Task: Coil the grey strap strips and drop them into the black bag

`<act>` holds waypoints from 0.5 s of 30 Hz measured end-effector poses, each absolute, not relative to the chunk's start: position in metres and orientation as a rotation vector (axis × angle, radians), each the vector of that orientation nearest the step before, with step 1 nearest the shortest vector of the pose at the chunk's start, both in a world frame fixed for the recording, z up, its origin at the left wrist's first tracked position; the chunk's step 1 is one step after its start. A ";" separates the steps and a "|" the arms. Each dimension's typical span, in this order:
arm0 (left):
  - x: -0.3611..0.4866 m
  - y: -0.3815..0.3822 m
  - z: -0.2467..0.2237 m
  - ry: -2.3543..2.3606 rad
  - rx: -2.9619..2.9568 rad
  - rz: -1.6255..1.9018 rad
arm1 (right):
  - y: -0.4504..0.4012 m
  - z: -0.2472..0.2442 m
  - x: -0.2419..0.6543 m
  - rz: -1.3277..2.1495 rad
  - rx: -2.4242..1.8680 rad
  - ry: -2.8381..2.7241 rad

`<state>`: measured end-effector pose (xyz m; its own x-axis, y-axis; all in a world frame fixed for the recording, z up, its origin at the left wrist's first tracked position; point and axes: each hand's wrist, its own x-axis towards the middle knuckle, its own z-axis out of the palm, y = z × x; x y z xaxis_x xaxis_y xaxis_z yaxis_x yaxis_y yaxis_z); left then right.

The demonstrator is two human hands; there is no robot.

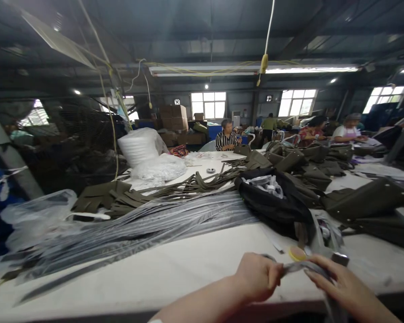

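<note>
A long grey strip (298,265) runs between my two hands above the table's front edge. My left hand (257,277) is closed in a fist around one part of it. To the right, my right hand (340,280) pinches the same strip between thumb and fingers, and a length hangs down below it. Just behind the hands lie a yellow round item (296,253) and a small metallic block (340,259). Many similar grey strips (148,229) lie in a flat bundle across the table to the left.
A black bag (272,206) holding pale pieces stands behind my hands on the white table (188,264). Dark olive pieces (373,202) are heaped at right. Clear plastic (40,220) lies at left. A person in a striped shirt (226,140) sits across the table.
</note>
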<state>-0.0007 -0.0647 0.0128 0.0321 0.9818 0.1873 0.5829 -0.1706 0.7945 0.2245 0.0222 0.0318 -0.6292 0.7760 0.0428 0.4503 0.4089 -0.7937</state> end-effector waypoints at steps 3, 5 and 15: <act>0.005 -0.067 0.020 1.406 1.234 0.920 | 0.016 0.011 0.192 0.917 -0.913 -2.271; 0.006 -0.070 0.031 1.111 1.023 0.978 | 0.002 -0.013 0.165 1.078 -0.855 -2.243; -0.016 -0.086 0.085 0.749 0.822 1.713 | -0.048 -0.016 0.130 1.764 -0.672 -2.373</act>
<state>-0.0161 -0.0860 0.0849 -0.2189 0.9619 0.1640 -0.5327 -0.2586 0.8058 0.1299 -0.0479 -0.0160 -0.8961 0.4092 -0.1717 0.2824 0.2273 -0.9320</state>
